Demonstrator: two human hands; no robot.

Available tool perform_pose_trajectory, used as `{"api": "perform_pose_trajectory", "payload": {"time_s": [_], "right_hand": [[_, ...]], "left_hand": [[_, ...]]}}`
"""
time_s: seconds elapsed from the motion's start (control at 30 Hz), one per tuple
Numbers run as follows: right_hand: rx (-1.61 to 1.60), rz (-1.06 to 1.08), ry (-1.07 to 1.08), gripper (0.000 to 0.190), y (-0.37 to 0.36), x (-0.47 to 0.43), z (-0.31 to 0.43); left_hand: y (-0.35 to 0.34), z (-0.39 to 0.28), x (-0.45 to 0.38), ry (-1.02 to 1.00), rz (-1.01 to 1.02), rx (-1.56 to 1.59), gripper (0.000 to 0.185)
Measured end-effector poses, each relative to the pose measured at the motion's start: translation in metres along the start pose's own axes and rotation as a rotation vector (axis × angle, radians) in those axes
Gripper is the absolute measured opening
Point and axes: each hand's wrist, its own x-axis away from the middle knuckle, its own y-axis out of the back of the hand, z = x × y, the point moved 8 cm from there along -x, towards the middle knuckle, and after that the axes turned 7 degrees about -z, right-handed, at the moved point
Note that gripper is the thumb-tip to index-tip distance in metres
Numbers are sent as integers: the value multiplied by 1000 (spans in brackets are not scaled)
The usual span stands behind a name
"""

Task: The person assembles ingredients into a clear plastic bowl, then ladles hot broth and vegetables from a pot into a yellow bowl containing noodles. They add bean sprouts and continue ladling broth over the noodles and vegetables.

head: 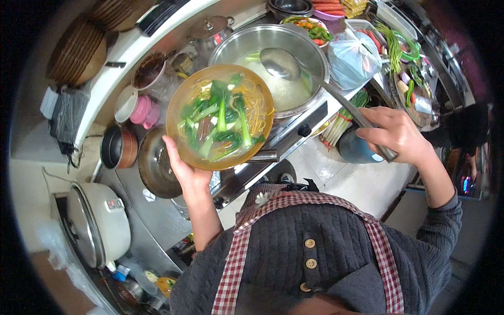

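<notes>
My left hand (pixel 189 169) supports a yellow-brown bowl (pixel 173 114) from below, thumb along its near left rim. Inside lie yellow noodles (pixel 256 114), green leafy vegetables (pixel 220 102) with pale stems, small white pieces and a dark reddish-brown piece. My right hand (pixel 397 134) grips the handle of a large metal ladle (pixel 280 64). The ladle's head is over a wide steel pot (pixel 321 51) of cloudy, pale liquid (pixel 291 96), just right of the bowl. Green pieces show in that liquid. The bowl hides part of the pot's near left side.
A dark wok (pixel 151 177) sits left of the bowl, near a copper-coloured saucepan (pixel 128 147) and a white rice cooker (pixel 112 228). A lidded pot (pixel 208 29) stands behind. Cut peppers (pixel 315 29), a tied plastic bag (pixel 354 59) and long green beans (pixel 390 43) are at the right.
</notes>
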Motion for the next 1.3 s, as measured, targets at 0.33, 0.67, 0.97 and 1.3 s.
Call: {"api": "perform_pose_trajectory", "payload": {"time_s": [0.33,0.67,0.97,1.3], "right_hand": [[-629,-468,-538,11,-63,47,-49],[-1243,-835,-997,13,-48,79,-60],[-869,-844,-839,18,58,82,-39],[-829,-762,-770,22,106,91,-25]], "left_hand": [[10,3,-3,28,-103,-41,73],[9,3,1,-5,-173,-73,72],[-4,9,7,25,-91,42,66],[-2,7,6,-40,-112,96,62]]}}
